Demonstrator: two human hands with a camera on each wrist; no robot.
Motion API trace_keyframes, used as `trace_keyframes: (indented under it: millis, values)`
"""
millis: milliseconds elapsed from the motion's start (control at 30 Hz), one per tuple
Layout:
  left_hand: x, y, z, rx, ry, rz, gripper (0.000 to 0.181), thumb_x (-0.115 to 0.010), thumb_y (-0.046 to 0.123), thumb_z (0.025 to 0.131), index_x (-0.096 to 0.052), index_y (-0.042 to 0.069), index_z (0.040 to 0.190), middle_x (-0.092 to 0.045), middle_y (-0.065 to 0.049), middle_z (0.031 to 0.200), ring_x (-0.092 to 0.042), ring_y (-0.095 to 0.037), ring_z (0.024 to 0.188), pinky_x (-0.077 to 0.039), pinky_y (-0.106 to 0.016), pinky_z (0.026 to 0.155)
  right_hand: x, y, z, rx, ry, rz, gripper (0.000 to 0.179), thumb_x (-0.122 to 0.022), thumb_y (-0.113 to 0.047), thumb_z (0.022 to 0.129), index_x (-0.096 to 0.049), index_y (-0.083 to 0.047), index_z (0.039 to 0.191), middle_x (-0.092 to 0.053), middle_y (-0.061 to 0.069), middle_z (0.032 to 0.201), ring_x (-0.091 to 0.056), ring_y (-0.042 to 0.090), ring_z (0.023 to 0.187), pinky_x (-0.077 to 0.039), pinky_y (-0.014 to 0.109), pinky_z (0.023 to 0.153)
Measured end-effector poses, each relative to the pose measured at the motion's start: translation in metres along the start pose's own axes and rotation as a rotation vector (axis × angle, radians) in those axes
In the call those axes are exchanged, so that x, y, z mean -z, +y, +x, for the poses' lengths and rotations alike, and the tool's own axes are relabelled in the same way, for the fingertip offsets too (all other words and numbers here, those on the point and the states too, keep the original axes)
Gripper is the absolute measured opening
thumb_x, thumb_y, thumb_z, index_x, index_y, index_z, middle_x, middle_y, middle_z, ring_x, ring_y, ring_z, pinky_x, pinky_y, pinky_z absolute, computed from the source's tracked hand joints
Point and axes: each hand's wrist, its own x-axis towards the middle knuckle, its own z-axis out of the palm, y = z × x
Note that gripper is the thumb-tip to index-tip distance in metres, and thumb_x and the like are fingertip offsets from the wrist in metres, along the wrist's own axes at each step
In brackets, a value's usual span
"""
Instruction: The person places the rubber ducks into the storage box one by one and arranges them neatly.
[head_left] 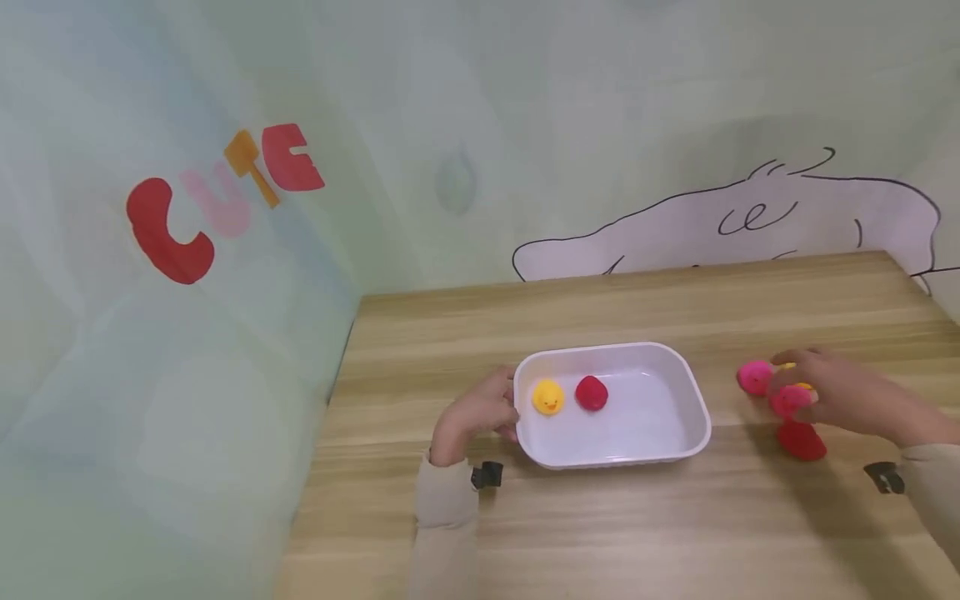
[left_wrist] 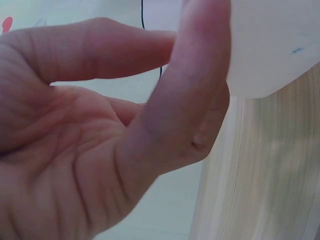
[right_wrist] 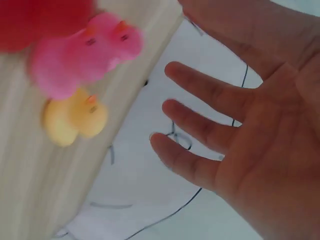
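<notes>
Gripping tray [head_left: 645, 421] with curled left hand [head_left: 486, 407], poising right hand [head_left: 847, 393] over ducks [head_left: 753, 377] with fingers [right_wrist: 212, 94] spread, empty; could scatter them, given crowding.

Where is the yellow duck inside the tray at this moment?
In the head view, the yellow duck sits at the left end of the tray, left of the red toy and close to the left hand at the tray's rim.
</notes>
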Motion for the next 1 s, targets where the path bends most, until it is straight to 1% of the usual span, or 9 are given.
trace_keyframes:
  millis: [133, 267, 367, 467, 600, 733, 800, 867, 1000]
  values:
    - [0.001, -0.001, -0.002, -0.003, 0.006, -0.012, 0.068, -0.053, -0.021, 0.077, -0.035, -0.015, 0.143, -0.055, -0.035, 0.112, -0.067, -0.038, 0.076, -0.066, -0.040, 0.060, -0.008, 0.010, -0.013, -0.050, 0.015, -0.031, 0.025, -0.089, -0.007, 0.064, -0.075, -0.012, 0.085, -0.057, 0.035, 0.118, -0.046, 0.061, 0.109, -0.050, 0.073, 0.082]
    - [0.002, -0.002, -0.002, 0.012, 0.018, -0.025, 0.067, -0.054, -0.021, 0.078, -0.035, -0.015, 0.142, -0.054, -0.035, 0.112, -0.067, -0.037, 0.074, -0.066, -0.041, 0.061, -0.018, 0.013, -0.019, -0.136, -0.010, 0.001, 0.021, -0.090, -0.011, 0.067, -0.075, -0.013, 0.082, -0.054, 0.038, 0.123, -0.038, 0.063, 0.112, -0.047, 0.078, 0.081]
    - [0.001, -0.002, 0.000, 0.017, 0.020, -0.033, 0.068, -0.055, -0.022, 0.078, -0.035, -0.016, 0.142, -0.054, -0.035, 0.111, -0.067, -0.036, 0.072, -0.066, -0.042, 0.061, -0.024, 0.014, -0.022, -0.164, -0.003, 0.027, 0.021, -0.090, -0.011, 0.067, -0.075, -0.013, 0.081, -0.053, 0.040, 0.124, -0.035, 0.064, 0.113, -0.043, 0.081, 0.080]
    - [-0.001, -0.003, 0.002, 0.003, 0.007, -0.043, 0.069, -0.054, -0.022, 0.077, -0.034, -0.017, 0.142, -0.055, -0.035, 0.110, -0.068, -0.039, 0.073, -0.066, -0.041, 0.060, -0.027, 0.016, -0.025, -0.166, 0.022, 0.011, 0.021, -0.091, -0.012, 0.065, -0.074, -0.012, 0.078, -0.053, 0.040, 0.123, -0.036, 0.065, 0.113, -0.040, 0.082, 0.079]
    - [-0.002, -0.005, 0.002, -0.007, -0.006, -0.059, 0.070, -0.054, -0.021, 0.076, -0.033, -0.018, 0.142, -0.055, -0.036, 0.110, -0.067, -0.046, 0.078, -0.066, -0.040, 0.060, -0.028, 0.015, -0.025, -0.150, 0.031, -0.023, 0.020, -0.091, -0.013, 0.065, -0.074, -0.012, 0.076, -0.056, 0.038, 0.121, -0.039, 0.064, 0.111, -0.043, 0.080, 0.078]
    - [-0.001, -0.006, 0.001, -0.005, -0.004, -0.067, 0.070, -0.054, -0.021, 0.076, -0.032, -0.018, 0.143, -0.055, -0.036, 0.110, -0.067, -0.047, 0.079, -0.066, -0.039, 0.060, -0.027, 0.013, -0.022, -0.107, 0.022, -0.026, 0.022, -0.091, -0.006, 0.065, -0.075, -0.014, 0.076, -0.057, 0.034, 0.121, -0.041, 0.062, 0.111, -0.047, 0.077, 0.079]
    - [-0.001, -0.006, 0.001, -0.004, -0.002, -0.069, 0.070, -0.054, -0.021, 0.076, -0.032, -0.018, 0.142, -0.055, -0.036, 0.111, -0.068, -0.044, 0.077, -0.066, -0.039, 0.060, -0.026, 0.011, -0.019, -0.063, 0.029, -0.039, 0.025, -0.090, -0.002, 0.063, -0.074, -0.016, 0.077, -0.057, 0.032, 0.120, -0.042, 0.059, 0.110, -0.049, 0.074, 0.078]
    - [0.000, -0.005, 0.001, 0.001, -0.001, -0.064, 0.068, -0.054, -0.021, 0.077, -0.033, -0.018, 0.142, -0.054, -0.036, 0.112, -0.068, -0.038, 0.074, -0.066, -0.039, 0.060, -0.023, 0.009, -0.016, 0.007, 0.059, -0.055, 0.030, -0.090, 0.001, 0.060, -0.073, -0.018, 0.076, -0.059, 0.030, 0.117, -0.045, 0.058, 0.107, -0.051, 0.073, 0.076]
    - [-0.001, -0.004, 0.002, 0.019, 0.005, -0.050, 0.068, -0.056, -0.020, 0.079, -0.033, -0.017, 0.142, -0.054, -0.034, 0.112, -0.066, -0.027, 0.068, -0.066, -0.039, 0.061, -0.012, -0.002, -0.009, 0.093, 0.106, -0.086, 0.035, -0.092, -0.002, 0.057, -0.072, -0.022, 0.076, -0.062, 0.026, 0.115, -0.049, 0.056, 0.106, -0.054, 0.069, 0.076]
